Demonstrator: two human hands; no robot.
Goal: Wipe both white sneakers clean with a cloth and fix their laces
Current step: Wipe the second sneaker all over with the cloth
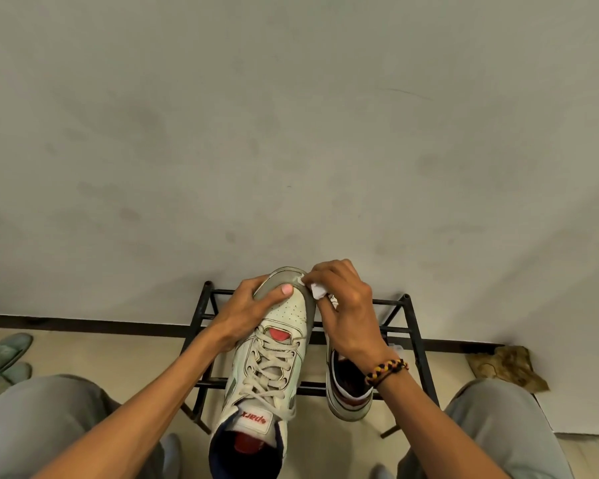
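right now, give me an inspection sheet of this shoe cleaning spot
surface: black metal rack against a grey wall, on a beige floor
job's things: held sneaker toe up, laces threaded; second sneaker resting on the rack; white cloth at the held toe's right edge
clutter: crumpled brown rag on the floor at right; green footwear at left
grippers: left hand grips the toe; right hand fingers pinch the cloth
cables: nothing seen
surroundings: stained wall, dark skirting, knees in grey trousers

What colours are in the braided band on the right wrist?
The braided wristband is black, yellow and red, seen clearly in the head view.
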